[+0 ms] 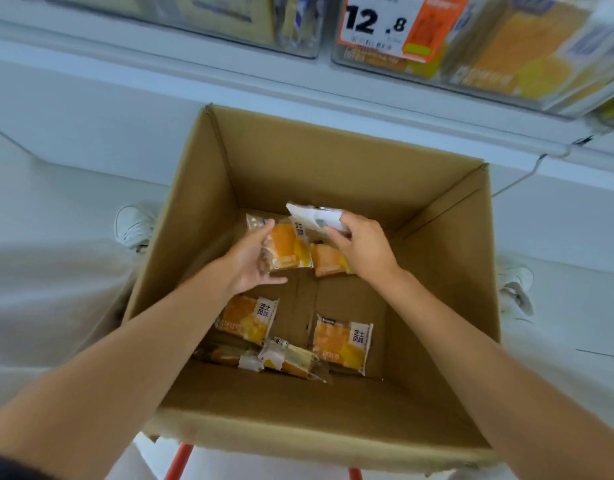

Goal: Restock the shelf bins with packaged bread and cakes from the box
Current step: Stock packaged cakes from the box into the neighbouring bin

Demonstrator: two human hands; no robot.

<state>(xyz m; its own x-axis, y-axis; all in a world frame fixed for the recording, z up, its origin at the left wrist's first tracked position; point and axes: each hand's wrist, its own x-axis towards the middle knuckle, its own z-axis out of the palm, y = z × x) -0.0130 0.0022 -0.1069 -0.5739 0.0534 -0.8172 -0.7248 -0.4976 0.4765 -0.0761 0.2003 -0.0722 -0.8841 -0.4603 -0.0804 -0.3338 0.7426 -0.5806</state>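
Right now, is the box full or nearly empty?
Nearly empty. The box floor shows bare cardboard between a few loose packets.

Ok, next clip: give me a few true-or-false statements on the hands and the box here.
1. Both the left hand and the right hand are inside the cardboard box. True.
2. The left hand is empty. False: it holds an orange cake pack.
3. The right hand grips a white-backed pack. True.
4. The box is filled to the brim. False: only a few loose packs lie on its floor.
5. The price tag on the shelf bin reads 12.8. True.
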